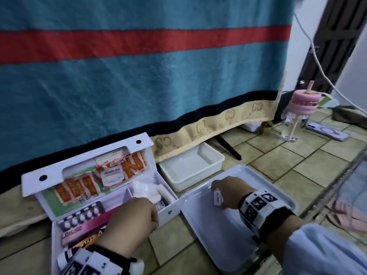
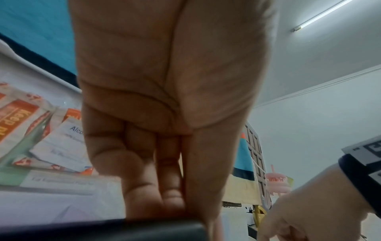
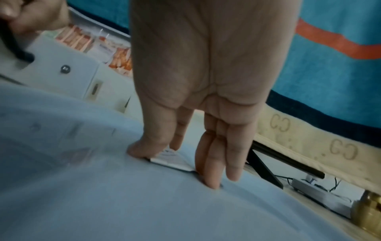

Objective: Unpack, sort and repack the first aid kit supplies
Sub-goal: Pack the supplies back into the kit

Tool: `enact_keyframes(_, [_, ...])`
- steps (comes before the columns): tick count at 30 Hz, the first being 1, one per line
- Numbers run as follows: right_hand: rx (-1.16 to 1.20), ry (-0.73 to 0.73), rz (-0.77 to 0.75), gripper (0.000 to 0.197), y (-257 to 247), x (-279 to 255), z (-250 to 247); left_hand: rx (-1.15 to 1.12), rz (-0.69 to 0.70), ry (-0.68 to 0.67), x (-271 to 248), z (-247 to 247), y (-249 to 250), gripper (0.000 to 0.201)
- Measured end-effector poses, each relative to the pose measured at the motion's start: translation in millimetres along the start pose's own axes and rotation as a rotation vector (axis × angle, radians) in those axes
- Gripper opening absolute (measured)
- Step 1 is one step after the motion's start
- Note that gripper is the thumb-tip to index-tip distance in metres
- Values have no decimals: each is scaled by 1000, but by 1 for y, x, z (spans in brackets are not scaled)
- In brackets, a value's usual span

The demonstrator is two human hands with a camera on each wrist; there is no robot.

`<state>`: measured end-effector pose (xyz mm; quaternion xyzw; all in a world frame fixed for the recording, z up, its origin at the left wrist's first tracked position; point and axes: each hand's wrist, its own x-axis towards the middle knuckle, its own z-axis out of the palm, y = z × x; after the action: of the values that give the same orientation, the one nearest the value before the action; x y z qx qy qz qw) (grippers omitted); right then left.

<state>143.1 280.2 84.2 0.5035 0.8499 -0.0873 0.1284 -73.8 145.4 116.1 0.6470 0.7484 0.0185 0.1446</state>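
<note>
The white first aid kit box (image 1: 171, 212) lies open on the floor at the left, its lid (image 1: 79, 161) leaning back with orange plaster packets (image 1: 137, 165) and an alcohol pad (image 2: 62, 146) tucked inside. My left hand (image 1: 137, 217) hovers over the box's front; its fingers (image 2: 144, 179) point down and their tips are hidden. My right hand (image 1: 215, 193) is low over the white tray (image 1: 258, 175) and pinches a small white pad packet (image 3: 171, 160) between thumb and fingers, with its edge on the tray floor (image 3: 103, 195).
A blister pack (image 1: 83, 215), a pink Bacidin box (image 1: 79, 229) and white gauze rolls (image 1: 158, 191) fill the kit. A white bin (image 1: 216, 161) stands behind the tray. A pink-lidded bottle (image 1: 297, 116) and a phone (image 1: 325, 131) sit far right. A teal blanket (image 1: 139, 86) hangs behind.
</note>
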Motion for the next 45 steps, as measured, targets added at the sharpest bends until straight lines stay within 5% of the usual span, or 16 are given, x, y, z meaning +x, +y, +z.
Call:
enact_keyframes(21, [-132, -23, 36, 33, -13, 2, -4, -20, -6, 66, -8, 6, 0, 8])
enact_keyframes(28, [-213, -84, 19, 5, -20, 6, -7, -141, -6, 83, -18, 2, -6, 7])
enact_keyframes(34, [14, 34, 101, 11, -22, 8, -27, -258, -61, 208, -27, -17, -33, 10])
enact_keyframes(41, [471, 294, -233, 12, -79, 9, -71, -157, -113, 394, -29, -34, -60, 54])
enact_keyframes(45, [639, 46, -429, 24, -126, 21, -72, -134, -118, 381, -23, -40, -69, 74])
